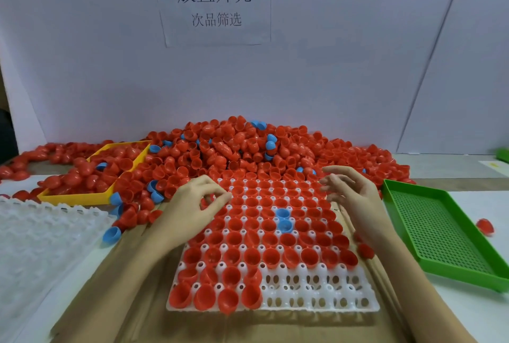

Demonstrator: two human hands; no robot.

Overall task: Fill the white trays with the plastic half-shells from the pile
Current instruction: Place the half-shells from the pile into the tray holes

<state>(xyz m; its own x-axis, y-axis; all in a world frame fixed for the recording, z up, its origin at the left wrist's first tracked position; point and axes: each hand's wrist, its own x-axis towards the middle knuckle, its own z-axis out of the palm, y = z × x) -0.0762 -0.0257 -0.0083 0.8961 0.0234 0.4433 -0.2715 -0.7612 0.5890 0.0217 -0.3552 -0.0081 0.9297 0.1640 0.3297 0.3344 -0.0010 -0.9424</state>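
- My left hand [192, 205] sits over the left edge of the white tray [316, 290], palm down, wrist low; its fingers [217, 191] are curled with thumb and fingertips drawn close together. I cannot tell whether they pinch a shell.
- My right hand [355, 196] hovers over the tray's far right corner, palm turned inward, fingers [334, 170] spread and loosely bent, holding nothing.
- The tray is a moulded white plastic grid of round cups with pierced pegs between them. Most cups hold red half-shells [252, 256], open side up; two blue half-shells [283, 218] sit near the middle. The near right cups are bare.
- The pile [234, 149] of glossy red shells, a few blue among them, lies heaped against the wall just beyond the tray.
- A yellow tray [74, 199] to the left is full of red shells; a translucent white tray [41, 232] lies nearer me on the left.
- A green perforated tray [440, 232] rests on the right of the tabletop [490, 205], one red shell [485, 226] just beside it.
- Brown cardboard [110, 301] lies under the working tray.
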